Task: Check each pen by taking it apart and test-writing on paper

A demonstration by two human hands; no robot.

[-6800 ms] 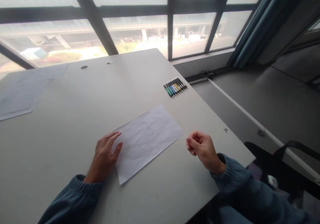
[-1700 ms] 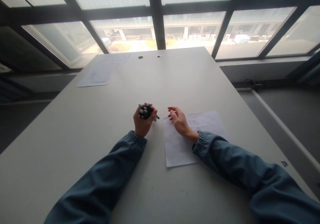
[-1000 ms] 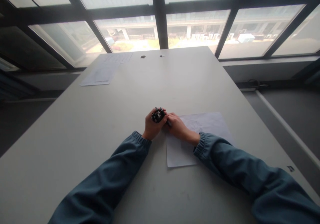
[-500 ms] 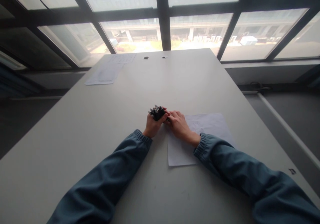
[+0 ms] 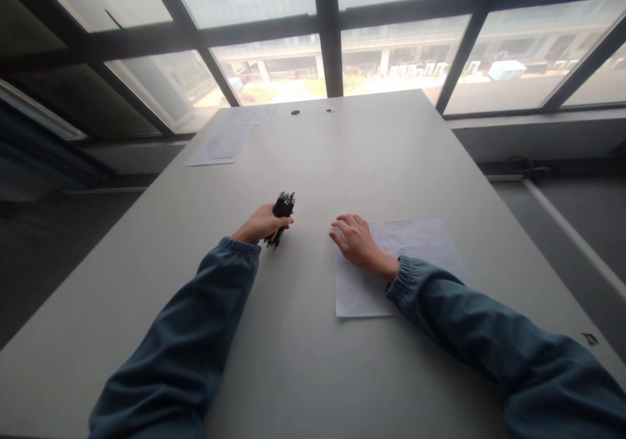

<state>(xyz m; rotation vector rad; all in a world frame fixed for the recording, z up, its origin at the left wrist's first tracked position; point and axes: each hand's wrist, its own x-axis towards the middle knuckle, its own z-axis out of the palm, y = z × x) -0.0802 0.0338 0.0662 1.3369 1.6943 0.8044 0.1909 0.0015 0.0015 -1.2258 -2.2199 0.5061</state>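
Note:
A bundle of dark pens [image 5: 283, 205] is gripped in my left hand [image 5: 264, 222], left of the table's middle. The bundle stands somewhat tilted, its ends showing above and below my fingers, with a bit of yellow near the bottom. My right hand [image 5: 358, 240] is open and holds nothing, its fingers loosely bent. It rests on or just above the left part of a white sheet of paper [image 5: 366, 299]. Faint marks show on that sheet, too small to read. A gap of bare tabletop separates my two hands.
The white table [image 5: 303, 374] reaches to large dark-framed windows [image 5: 333, 54]. Overlapping papers [image 5: 215, 145] lie at its far left, and two round holes, one a cable hole [image 5: 295, 112], sit near the far edge. A small dark mark [image 5: 589, 339] is at the right edge.
My hands were together around the pens and are now apart. The left hand has moved left with the bundle, turning it more upright. My right hand has let go and stayed over the paper.

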